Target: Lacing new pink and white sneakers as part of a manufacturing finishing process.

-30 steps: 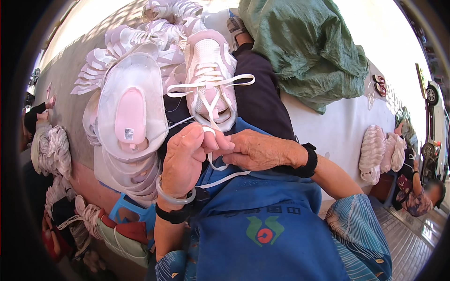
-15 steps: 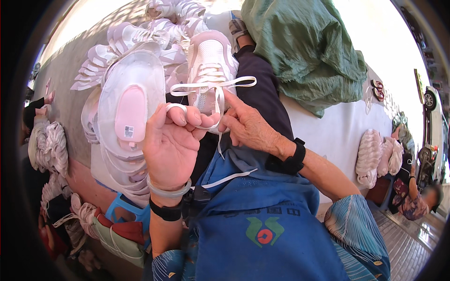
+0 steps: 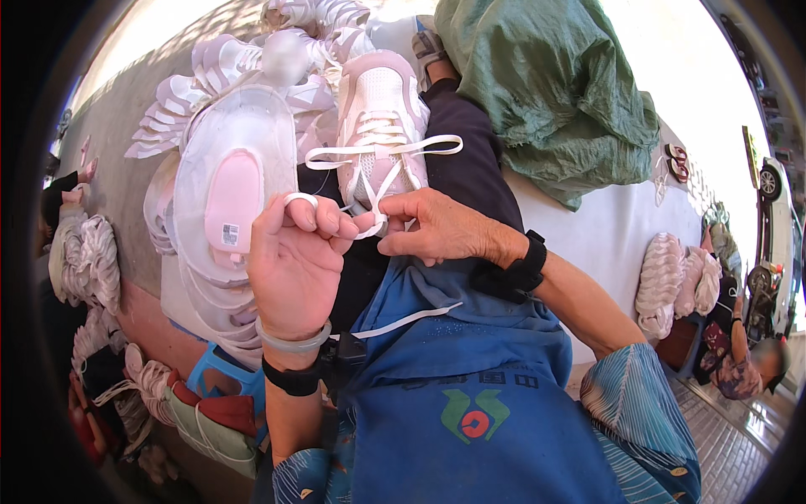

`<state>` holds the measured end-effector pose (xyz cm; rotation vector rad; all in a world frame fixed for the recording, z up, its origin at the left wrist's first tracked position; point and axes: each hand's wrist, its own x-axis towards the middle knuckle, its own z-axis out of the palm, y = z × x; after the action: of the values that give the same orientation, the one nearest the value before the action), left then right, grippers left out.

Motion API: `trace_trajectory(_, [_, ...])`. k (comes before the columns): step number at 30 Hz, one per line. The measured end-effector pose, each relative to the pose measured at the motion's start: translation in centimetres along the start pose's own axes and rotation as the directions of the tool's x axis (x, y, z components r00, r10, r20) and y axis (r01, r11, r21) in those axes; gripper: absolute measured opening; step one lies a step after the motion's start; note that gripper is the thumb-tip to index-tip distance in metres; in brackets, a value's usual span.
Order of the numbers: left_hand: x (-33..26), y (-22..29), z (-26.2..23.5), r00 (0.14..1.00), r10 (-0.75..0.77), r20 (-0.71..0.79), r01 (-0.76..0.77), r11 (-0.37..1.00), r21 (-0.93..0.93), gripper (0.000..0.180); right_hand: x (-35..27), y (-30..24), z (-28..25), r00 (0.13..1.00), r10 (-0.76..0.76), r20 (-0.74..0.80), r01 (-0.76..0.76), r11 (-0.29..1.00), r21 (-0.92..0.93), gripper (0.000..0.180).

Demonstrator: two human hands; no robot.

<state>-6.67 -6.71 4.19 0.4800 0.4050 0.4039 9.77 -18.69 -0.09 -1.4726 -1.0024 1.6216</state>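
Observation:
A pale pink sneaker (image 3: 382, 109) lies on my lap, toe pointing away, with a white lace (image 3: 379, 153) threaded across its eyelets. My left hand (image 3: 294, 256) is raised palm up just below the shoe, its fingers curled with a loop of the lace around the index finger. My right hand (image 3: 437, 228) meets it from the right and pinches the lace at the shoe's tongue. One loose lace end (image 3: 401, 322) trails down over my blue apron (image 3: 453, 378).
A stack of pale pink shoes, soles up (image 3: 231, 202), stands left of my lap, with more shoes (image 3: 210, 76) behind it. A green cloth bundle (image 3: 546, 101) lies at the upper right. Bundles of laces (image 3: 84, 269) hang at the left. Another person (image 3: 743, 361) sits at the far right.
Both hands have moved up toward the sneaker. My left hand has turned palm up and taken a lace loop on its finger; the right hand has shifted up to the tongue.

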Motion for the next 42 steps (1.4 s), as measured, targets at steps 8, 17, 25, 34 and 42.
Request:
trace_trajectory(8, [1.7, 4.5, -2.1, 0.979, 0.194, 0.056, -0.195, 0.98, 0.024, 0.027, -5.0, -0.6, -2.6, 0.981, 0.07, 0.18, -0.108, 0.972, 0.208, 0.056])
trace_trajectory(17, [1.7, 3.4, -2.8, 0.943, 0.333, -0.002, -0.279, 0.791, 0.544, 0.022, -7.6, 0.6, -4.7, 0.98, 0.015, -0.198, 0.02, 0.985, 0.172, 0.013])
trace_trajectory(25, [2.4, 2.1, -0.9, 0.902, 0.432, 0.01, -0.234, 0.47, 0.851, 0.015, -4.6, 1.1, -0.6, 0.857, -0.504, -0.11, 0.303, 0.664, -0.683, 0.024])
trace_trajectory(34, [1.5, 2.9, -0.8, 0.991, 0.119, 0.068, -0.084, 0.133, 0.988, 0.029, -4.9, 0.5, 0.7, 0.981, -0.065, 0.181, 0.193, 0.321, -0.927, 0.01])
trace_trajectory(42, [1.7, 2.1, -1.4, 0.988, -0.006, 0.156, -0.155, -0.171, 0.973, 0.012, -6.0, 0.6, 0.2, 0.985, -0.063, 0.164, 0.175, 0.306, -0.936, 0.009])
